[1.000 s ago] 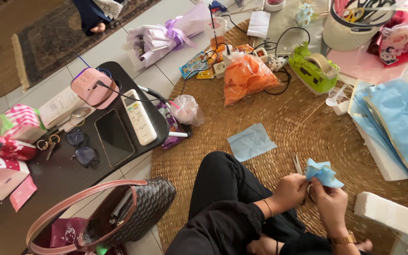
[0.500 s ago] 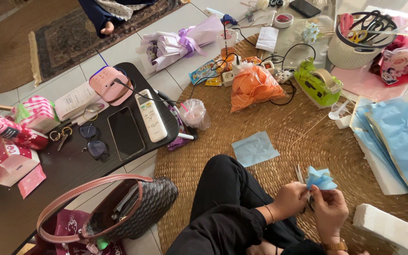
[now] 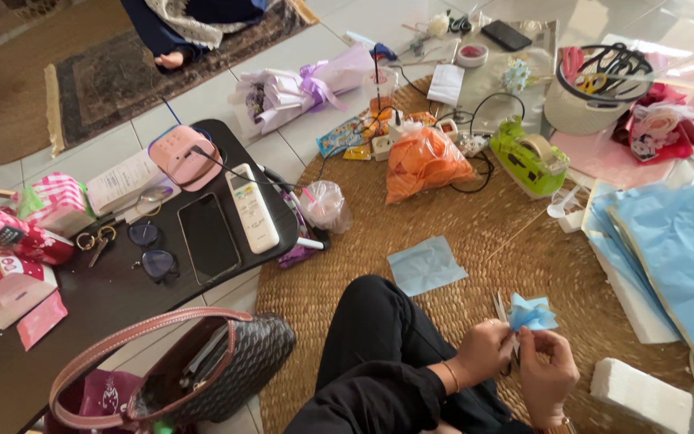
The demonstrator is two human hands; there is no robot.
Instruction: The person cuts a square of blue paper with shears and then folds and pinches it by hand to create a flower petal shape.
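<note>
The left hand (image 3: 483, 351) and right hand (image 3: 546, 371) are both pinching a small folded blue paper flower (image 3: 532, 313), holding it above the woven round mat (image 3: 475, 233) at the near right. A flat blue paper square (image 3: 426, 265) is lying just left of it, with blue paper sheets (image 3: 676, 241) spreading at the far right.

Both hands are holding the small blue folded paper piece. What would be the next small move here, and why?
Probably pinch the base tighter and spread one fold outward. The left hand and right hand both grip the blue paper piece from below, over the lap, and its upper folds look bunched and uneven. How exactly the fingers sit on the base is hard to tell.
</note>
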